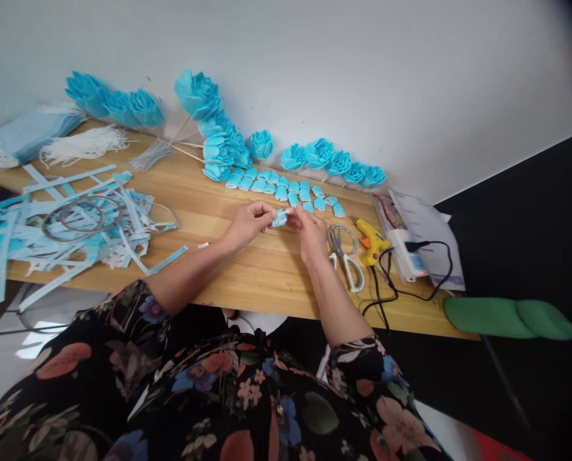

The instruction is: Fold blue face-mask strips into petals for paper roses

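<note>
My left hand (250, 224) and my right hand (310, 232) meet over the wooden table (247, 269). Both pinch one small light-blue folded piece (280, 218) between their fingertips. Just behind my hands lie several similar folded blue petals (286, 187) in rows. Blue paper-like roses (334, 161) on sticks rest against the white wall beyond them.
Scissors (346, 253) lie right of my right hand, then a yellow glue gun (371, 238), black cables and a white power strip (409, 259). A heap of blue strips with wire rings (81, 218) fills the left side. White elastic cords (84, 144) lie far left.
</note>
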Available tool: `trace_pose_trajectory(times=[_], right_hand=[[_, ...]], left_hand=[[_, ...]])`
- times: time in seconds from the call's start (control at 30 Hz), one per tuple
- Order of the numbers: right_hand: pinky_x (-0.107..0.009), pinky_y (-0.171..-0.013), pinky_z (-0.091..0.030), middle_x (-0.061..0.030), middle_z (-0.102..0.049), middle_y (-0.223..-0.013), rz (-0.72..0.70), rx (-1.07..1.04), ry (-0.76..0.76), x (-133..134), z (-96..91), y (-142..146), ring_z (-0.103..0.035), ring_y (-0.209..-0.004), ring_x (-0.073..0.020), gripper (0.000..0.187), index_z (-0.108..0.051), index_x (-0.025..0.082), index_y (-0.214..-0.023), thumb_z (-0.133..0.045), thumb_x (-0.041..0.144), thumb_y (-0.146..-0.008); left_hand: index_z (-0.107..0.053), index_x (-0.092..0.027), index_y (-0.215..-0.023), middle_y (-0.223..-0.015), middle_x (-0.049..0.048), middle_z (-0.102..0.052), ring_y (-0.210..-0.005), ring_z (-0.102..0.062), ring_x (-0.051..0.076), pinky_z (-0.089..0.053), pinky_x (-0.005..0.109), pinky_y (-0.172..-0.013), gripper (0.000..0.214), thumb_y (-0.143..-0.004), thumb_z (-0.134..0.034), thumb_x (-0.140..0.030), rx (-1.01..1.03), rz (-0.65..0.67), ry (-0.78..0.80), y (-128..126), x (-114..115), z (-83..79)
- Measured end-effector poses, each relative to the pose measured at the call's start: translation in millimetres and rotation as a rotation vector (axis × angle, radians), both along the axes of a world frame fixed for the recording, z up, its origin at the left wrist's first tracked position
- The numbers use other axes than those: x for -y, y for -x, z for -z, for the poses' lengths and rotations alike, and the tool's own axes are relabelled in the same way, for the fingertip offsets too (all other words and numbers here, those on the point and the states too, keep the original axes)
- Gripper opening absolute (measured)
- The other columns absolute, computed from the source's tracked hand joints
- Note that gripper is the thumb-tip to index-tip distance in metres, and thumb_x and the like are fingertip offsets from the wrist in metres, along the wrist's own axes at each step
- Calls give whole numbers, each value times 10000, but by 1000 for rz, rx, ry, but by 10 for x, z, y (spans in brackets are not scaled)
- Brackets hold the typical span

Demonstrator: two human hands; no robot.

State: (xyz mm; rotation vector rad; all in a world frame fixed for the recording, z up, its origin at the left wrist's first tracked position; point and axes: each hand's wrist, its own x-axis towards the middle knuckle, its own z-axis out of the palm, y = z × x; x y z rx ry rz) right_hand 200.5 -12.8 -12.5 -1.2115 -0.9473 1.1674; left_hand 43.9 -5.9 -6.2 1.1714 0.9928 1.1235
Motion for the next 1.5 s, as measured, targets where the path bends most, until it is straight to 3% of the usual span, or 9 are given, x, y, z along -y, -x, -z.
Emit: trace_pose_trajectory(times=[0.37,0.53,0.63,0.9,1.5], right_hand=[[-384,-859,-592,-91,-802,-1002,14,-2,24,-16,40,3,-746,-897,-228,478,-764,193,-808,-714,664,-744],[-377,-877,-586,-62,-793,-1035,-3,1,22,-49,41,-84,-742,-970,-215,572,-707,237,-1170,-657,666,-795],[-374,-895,-579,-53,-780,-1064,-45,5,4,-44,19,-115,-727,-997,-204,617,-655,261,-1268,-619,681,-817],[-378,-932,-562,10,-733,-986,-234,70,-119,17,-5,-9,-682,-930,-188,611,-650,327,-1260,-816,505,-700],[-358,-849,-544,3,-698,-865,-166,56,-139,-39,9,-120,-615,-813,-165,503,-684,275,-1217,-761,447,-751]], left_hand=[[-609,-163,-699,-597,-34,-587,-521,-483,66,-390,198,-536,150,-775,-711,-242,8,-12,10,-20,-27,67],[-603,-167,-720,-600,-32,-593,-513,-484,73,-402,210,-543,189,-753,-741,-291,11,-15,3,8,-16,41],[-600,-169,-713,-600,-25,-601,-516,-490,74,-406,211,-541,213,-742,-739,-328,15,-23,-8,17,-12,37],[-633,-174,-715,-602,-19,-594,-543,-499,84,-422,215,-554,300,-705,-780,-436,10,21,-30,17,-15,78],[-654,-162,-727,-607,-9,-615,-550,-516,86,-418,218,-561,296,-714,-775,-432,62,7,17,33,-17,63]])
